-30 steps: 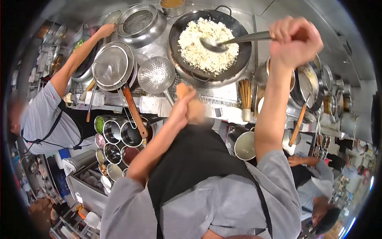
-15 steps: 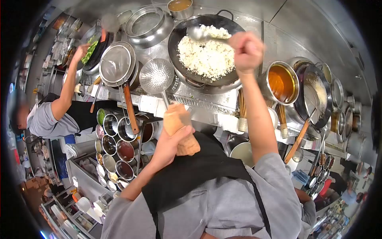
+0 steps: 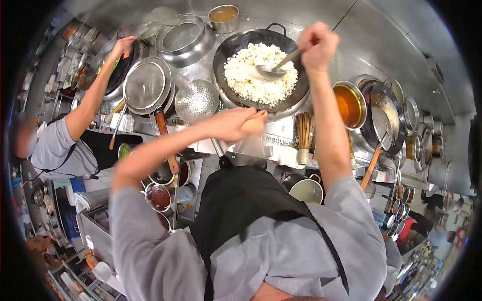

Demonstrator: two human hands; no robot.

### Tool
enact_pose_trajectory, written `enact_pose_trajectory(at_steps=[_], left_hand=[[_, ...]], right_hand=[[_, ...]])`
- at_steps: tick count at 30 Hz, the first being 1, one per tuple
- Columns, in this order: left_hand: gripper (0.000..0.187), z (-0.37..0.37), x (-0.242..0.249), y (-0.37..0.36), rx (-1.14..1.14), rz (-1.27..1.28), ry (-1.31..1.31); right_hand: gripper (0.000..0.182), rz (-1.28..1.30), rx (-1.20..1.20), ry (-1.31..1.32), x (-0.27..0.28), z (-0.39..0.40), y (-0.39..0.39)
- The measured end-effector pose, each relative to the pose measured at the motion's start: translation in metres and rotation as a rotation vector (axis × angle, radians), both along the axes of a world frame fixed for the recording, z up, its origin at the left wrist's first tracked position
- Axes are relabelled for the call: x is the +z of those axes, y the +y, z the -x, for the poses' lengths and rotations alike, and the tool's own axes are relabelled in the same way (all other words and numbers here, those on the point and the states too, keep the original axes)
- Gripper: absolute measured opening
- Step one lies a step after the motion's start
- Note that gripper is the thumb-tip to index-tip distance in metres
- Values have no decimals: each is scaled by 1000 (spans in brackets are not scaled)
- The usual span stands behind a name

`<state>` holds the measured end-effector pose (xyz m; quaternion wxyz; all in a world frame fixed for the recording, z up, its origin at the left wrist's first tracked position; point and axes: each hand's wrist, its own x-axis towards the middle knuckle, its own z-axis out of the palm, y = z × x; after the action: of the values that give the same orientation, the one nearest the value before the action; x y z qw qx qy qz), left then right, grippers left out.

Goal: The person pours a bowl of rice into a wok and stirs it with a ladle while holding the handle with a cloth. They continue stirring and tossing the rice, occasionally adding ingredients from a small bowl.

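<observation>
My right hand point(image 3: 318, 46) is wrapped around the handle of a metal ladle point(image 3: 271, 72), whose bowl rests on the white rice point(image 3: 251, 83) in a large dark wok point(image 3: 228, 47). My left hand point(image 3: 233, 124) is closed on a folded tan cloth point(image 3: 256, 123), right at the near rim of the wok, where its near handle is hidden. Just left of the wok lies a perforated skimmer point(image 3: 196, 102), its handle passing under my left forearm.
A fine mesh strainer point(image 3: 144, 85) sits to the left, and a pot of orange oil point(image 3: 347, 106) to the right. Bamboo brushes point(image 3: 303, 133) stand before the wok. At far left a co-worker's hand point(image 3: 122, 46) reaches over another wok.
My left hand has carried the cloth from my apron forward to the wok's near rim. The right hand has risen slightly, and the ladle bowl has shifted right and down in the rice.
</observation>
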<state>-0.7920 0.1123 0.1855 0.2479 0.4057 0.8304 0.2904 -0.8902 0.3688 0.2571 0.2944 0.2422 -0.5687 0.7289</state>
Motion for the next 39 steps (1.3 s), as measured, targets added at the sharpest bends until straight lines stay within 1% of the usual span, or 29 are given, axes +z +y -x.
enact_pose_trajectory(at_steps=[1,2,3,5,6,8,9,11,12,14,15,16,17,18,19,21,23,24,25,26,27,28,30,32,33,34,36,38,39], left_hand=[[40,0,-41,10,95,-67,-11],[39,-3,-64,21,196,-142,-24],[39,-9,-60,32,195,-152,-19],[40,-43,-43,41,392,-213,-319],[40,-62,-35,38,390,-213,-328],[42,-79,-12,30,288,-325,-104],[42,-90,0,24,286,-320,-106],[43,-106,25,8,348,-230,-190],[43,-109,33,2,351,-231,-186],[46,-119,46,-10,551,-289,-222],[49,-123,52,-15,635,-334,-307],[49,-124,55,-18,636,-332,-306],[48,-123,57,-20,646,-326,-284],[48,-122,57,-21,659,-323,-262],[48,-117,55,-16,663,-329,-259],[53,-99,44,1,533,-298,20],[52,-66,-11,20,445,-250,103],[49,-46,-54,31,420,-323,215],[46,-32,-89,37,388,-392,325],[46,-23,-105,37,386,-394,321],[43,-14,-115,36,377,-256,266],[40,-5,-115,36,374,-123,219],[40,4,-116,38,400,-115,226],[39,-4,-121,39,415,-93,202],[40,-1,-124,38,432,-92,196],[40,-3,-125,38,446,-89,184],[40,-3,-125,35,441,-114,216],[40,-2,-122,31,419,-139,251],[39,-3,-120,30,400,-149,282]], right_hand=[[37,64,-17,5,21,-11,10],[36,121,-26,10,34,-13,13],[36,111,-26,17,25,-7,12],[36,170,-127,187,-31,-6,12],[35,45,-166,83,-52,-2,10],[37,12,-5,68,-37,18,23],[37,17,-8,66,-14,13,24],[39,208,52,-101,43,0,24],[39,208,55,-99,40,-2,18],[40,236,-66,200,15,-11,-5],[41,196,-154,252,-14,-5,-19],[40,112,-150,210,-42,-1,-25],[40,32,-21,111,-47,4,-20],[40,-52,110,13,-48,8,-13],[40,-55,116,16,-28,7,-11],[39,106,-116,-44,24,-4,-9],[38,162,-100,56,24,-4,-2],[38,229,-90,147,17,-5,-1],[37,241,-242,201,-2,1,-13],[37,239,-245,198,-25,3,-12],[37,149,-142,69,-48,6,-9],[37,56,-33,-53,-47,9,-11],[35,30,51,-19,-13,10,-3],[34,280,95,-114,34,-4,-5],[32,218,156,-46,43,-12,-5],[32,217,156,-52,35,-12,-15],[31,159,-52,207,-2,-16,-47],[26,-226,-133,91,-62,-3,-50],[26,-225,-144,82,-57,-9,-46]])
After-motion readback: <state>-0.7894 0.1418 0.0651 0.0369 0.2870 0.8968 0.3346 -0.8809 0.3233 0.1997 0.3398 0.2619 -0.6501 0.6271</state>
